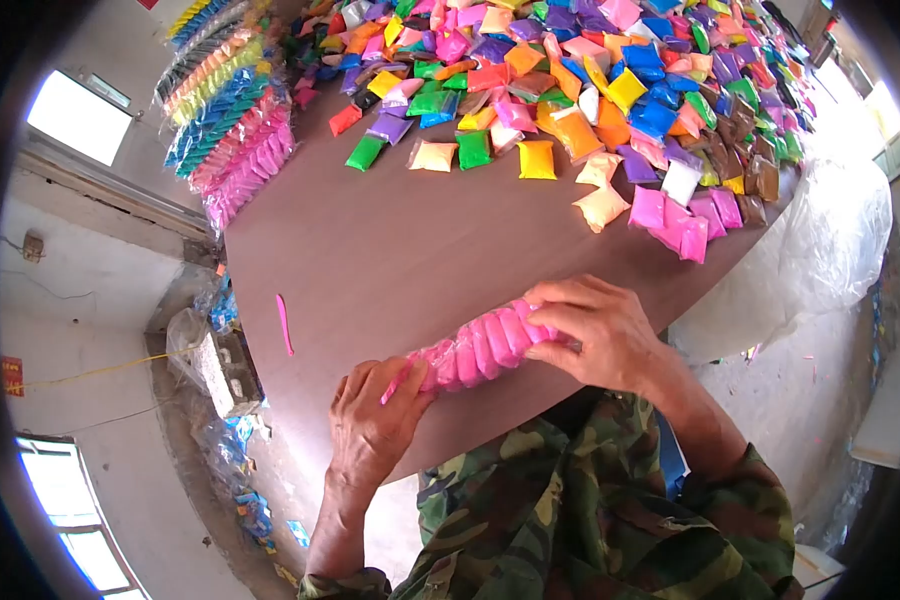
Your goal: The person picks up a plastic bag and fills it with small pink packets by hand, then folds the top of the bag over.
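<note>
A clear bag of pink clay packets (482,346), lined up in a row, lies along the near edge of the brown table. My left hand (378,408) is closed round its left end. At the opposite end, the fingers of my right hand (598,335) grip the bag from above and the side. Further left on the tabletop lies a thin pink strip (285,324). Beyond my hands spreads a big heap of small coloured packets (570,80), with several loose pink packets (675,222) at its near right edge.
Filled bags in many colours (232,120) are stacked at the table's (370,250) far left. A large clear plastic bag (835,235) hangs or stands off the right side. On the floor to the left are a concrete block (228,375) and plastic scraps.
</note>
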